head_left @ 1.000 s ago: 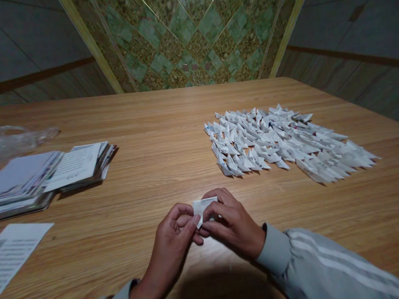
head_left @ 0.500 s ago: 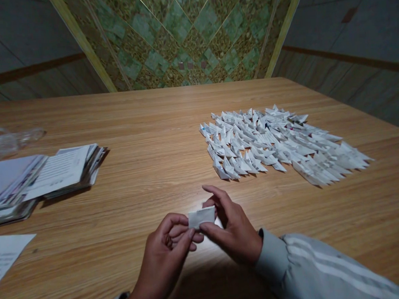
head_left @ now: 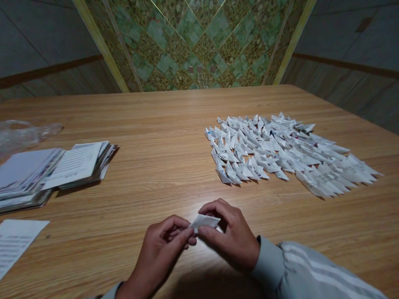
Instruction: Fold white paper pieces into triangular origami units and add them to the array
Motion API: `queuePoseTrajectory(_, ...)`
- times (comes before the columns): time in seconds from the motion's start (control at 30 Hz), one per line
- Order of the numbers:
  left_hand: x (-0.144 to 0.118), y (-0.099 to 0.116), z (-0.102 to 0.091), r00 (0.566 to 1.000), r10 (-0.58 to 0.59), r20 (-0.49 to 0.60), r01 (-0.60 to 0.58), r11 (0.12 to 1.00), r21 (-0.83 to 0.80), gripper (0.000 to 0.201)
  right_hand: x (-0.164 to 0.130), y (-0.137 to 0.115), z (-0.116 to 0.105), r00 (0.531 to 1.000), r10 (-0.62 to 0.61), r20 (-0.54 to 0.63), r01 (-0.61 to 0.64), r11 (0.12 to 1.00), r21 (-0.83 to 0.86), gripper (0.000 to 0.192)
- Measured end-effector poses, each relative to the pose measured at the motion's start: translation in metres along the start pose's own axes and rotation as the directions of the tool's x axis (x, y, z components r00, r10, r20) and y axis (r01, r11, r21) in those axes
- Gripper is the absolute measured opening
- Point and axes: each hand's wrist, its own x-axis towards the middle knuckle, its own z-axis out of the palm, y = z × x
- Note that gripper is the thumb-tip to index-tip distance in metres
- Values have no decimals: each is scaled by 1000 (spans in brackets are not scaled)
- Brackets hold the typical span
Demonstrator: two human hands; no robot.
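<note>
Paper slip was pinched between left hand and right hand, raised off the table so it could be creased.

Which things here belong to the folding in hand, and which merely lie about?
In hand: small folded paper, pinched by left hand and right hand; pile of folded pieces; stacked sheets.
Lying about: clear plastic bag; loose printed sheet; table.
</note>
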Motion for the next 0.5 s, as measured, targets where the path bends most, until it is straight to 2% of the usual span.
queuePoseTrajectory(0.1,-1,0,0,994,97,53,-103,985,137,18,2,0,-2,996,-80,24,82,992,-92,8)
queuePoseTrajectory(0.13,-1,1,0,993,108,58,-115,983,142,19,1,0,-2,997,-70,26,72,994,-82,11)
queuePoseTrajectory(0.23,-1,4,4,997,76,11,-76,997,33,20,0,-2,2,1000,19,17,-19,999,36,22)
queuePoseTrajectory(0.3,-1,6,6,1000,27,-16,-28,998,-58,22,-1,-3,5,997,71,26,-74,988,133,25)
queuePoseTrajectory(0.37,-1,7,7,1000,5,-28,-7,997,-82,24,-1,-5,6,995,86,50,-94,978,186,26)
queuePoseTrajectory(0.5,-1,10,5,998,56,3,-57,998,14,24,3,-7,4,997,11,82,-16,998,59,20)
